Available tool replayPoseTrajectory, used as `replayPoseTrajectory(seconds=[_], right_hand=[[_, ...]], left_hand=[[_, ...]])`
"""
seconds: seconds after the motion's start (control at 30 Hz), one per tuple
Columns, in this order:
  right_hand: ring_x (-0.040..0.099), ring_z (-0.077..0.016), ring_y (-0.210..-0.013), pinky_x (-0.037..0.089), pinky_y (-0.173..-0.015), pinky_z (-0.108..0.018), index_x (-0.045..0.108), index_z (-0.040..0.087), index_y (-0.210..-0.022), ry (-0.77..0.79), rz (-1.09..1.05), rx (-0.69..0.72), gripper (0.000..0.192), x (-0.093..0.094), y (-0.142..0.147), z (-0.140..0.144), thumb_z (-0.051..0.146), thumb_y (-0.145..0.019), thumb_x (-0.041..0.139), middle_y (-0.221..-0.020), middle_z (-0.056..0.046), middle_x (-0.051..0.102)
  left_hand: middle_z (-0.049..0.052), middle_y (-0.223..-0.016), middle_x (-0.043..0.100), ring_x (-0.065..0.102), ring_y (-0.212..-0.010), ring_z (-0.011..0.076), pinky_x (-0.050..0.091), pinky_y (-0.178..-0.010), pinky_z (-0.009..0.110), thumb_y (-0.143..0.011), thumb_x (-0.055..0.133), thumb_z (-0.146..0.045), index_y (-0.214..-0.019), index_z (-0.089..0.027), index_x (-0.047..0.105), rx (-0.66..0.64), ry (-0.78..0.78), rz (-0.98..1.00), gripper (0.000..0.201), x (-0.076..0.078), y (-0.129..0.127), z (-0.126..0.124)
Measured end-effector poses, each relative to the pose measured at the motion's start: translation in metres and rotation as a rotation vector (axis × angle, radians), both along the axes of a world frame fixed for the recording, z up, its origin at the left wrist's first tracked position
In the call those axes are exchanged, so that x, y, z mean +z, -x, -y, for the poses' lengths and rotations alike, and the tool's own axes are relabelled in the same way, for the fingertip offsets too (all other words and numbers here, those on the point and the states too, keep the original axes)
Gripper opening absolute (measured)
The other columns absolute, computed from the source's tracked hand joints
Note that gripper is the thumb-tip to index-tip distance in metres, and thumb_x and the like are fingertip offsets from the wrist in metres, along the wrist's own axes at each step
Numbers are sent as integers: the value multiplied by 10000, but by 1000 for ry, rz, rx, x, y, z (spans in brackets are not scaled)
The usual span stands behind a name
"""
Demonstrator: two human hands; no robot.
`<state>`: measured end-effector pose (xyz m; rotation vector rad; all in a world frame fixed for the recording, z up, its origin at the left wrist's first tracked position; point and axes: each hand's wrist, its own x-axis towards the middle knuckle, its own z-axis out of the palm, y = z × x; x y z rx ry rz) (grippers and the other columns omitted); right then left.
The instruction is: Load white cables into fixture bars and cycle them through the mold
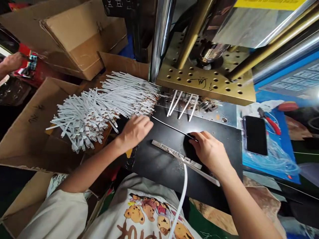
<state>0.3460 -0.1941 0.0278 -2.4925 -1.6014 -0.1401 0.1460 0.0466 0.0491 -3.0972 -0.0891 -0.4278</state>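
My right hand [210,149] is closed in a pinch on one end of a thin white strip [170,126], which reaches left over the black work surface [159,176]. My left hand [138,129] is closed with the fingers curled, close to the strip's far end; what it holds, if anything, is hidden. Between and below my hands lies a slotted metal bar [175,154], with a white cable [183,192] running from it toward my shirt. To the left, a big pile of white flat strips [124,94] with small block-like ends comes close to my left hand.
A press with a brass-coloured drilled plate [206,83] stands in front; several white strips [179,104] stick out beneath it. Cardboard boxes [74,39] are at left. A phone [254,135] and red-handled pliers [271,124] lie at right. Another person's hand [13,63] shows far left.
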Motion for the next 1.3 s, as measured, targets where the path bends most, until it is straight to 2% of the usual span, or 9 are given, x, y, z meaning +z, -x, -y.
replayPoseTrajectory(seconds=[0.1, 0.2, 0.33, 0.53, 0.6, 0.67, 0.83, 0.93, 1.3], right_hand=[[560, -203, -534, 377, -467, -319, 695, 179, -988, -5, -30, -23, 159, -5, 3, -2, 186, -924, 549, -774, -62, 642], [621, -205, -619, 445, -529, -311, 696, 197, -931, -201, -144, -55, 174, 4, 16, 14, 199, -957, 524, -788, -63, 664], [695, -185, -718, 548, -641, -291, 671, 232, -873, -531, -445, -104, 122, 12, 50, 40, 220, -967, 593, -828, -31, 728], [722, -193, -913, 594, -811, -320, 677, 207, -1009, -594, -449, -53, 128, -4, 86, 49, 126, -968, 586, -952, -72, 750], [712, -194, -897, 591, -781, -322, 674, 197, -1011, -567, -389, -52, 121, -4, 89, 48, 133, -975, 578, -958, -86, 741], [702, -193, -867, 581, -754, -322, 669, 190, -1011, -507, -327, -39, 131, -1, 88, 46, 136, -984, 552, -969, -94, 735], [708, -205, -868, 557, -762, -319, 666, 176, -1013, -441, -233, 63, 148, 3, 82, 40, 122, -979, 533, -989, -100, 743], [715, -200, -857, 551, -751, -305, 671, 182, -1009, -446, -213, 109, 158, 0, 78, 35, 122, -979, 528, -987, -91, 750], [707, -194, -847, 546, -754, -304, 659, 185, -995, -439, -218, 149, 139, -5, 74, 26, 127, -984, 533, -983, -86, 745]], left_hand=[[88, -858, 650, 586, -826, 260, 409, -704, 395, -933, 495, -76, -820, -168, 646, 20, -107, -34, 209, 0, 1, -38], [68, -830, 652, 596, -813, 249, 432, -718, 397, -947, 512, -127, -831, -194, 636, -73, -11, 26, 182, -5, -3, -50], [4, -852, 678, 626, -782, 161, 486, -722, 327, -967, 556, -195, -958, -199, 635, -127, 314, 320, 80, 9, -11, -27], [-31, -880, 646, 642, -771, 131, 569, -734, 381, -983, 549, -300, -1046, -317, 671, 239, 960, 608, 138, 80, -19, 23], [-44, -910, 658, 658, -806, 127, 606, -797, 389, -967, 577, -278, -1126, -349, 663, 225, 1141, 606, 194, 85, -22, 29], [-52, -929, 683, 676, -819, 124, 626, -806, 363, -939, 635, -265, -1161, -341, 666, 133, 1246, 533, 237, 73, -21, 28], [3, -973, 733, 698, -837, 131, 598, -735, 268, -888, 702, -155, -970, -236, 749, -57, 820, 394, 124, 10, -2, 32], [34, -956, 754, 717, -893, 157, 588, -827, 300, -930, 625, -118, -967, -194, 728, -176, 730, 288, 133, -13, 7, 44], [63, -921, 740, 709, -894, 195, 550, -818, 332, -918, 600, -107, -945, -146, 668, -233, 493, 189, 83, -17, 6, 49]])
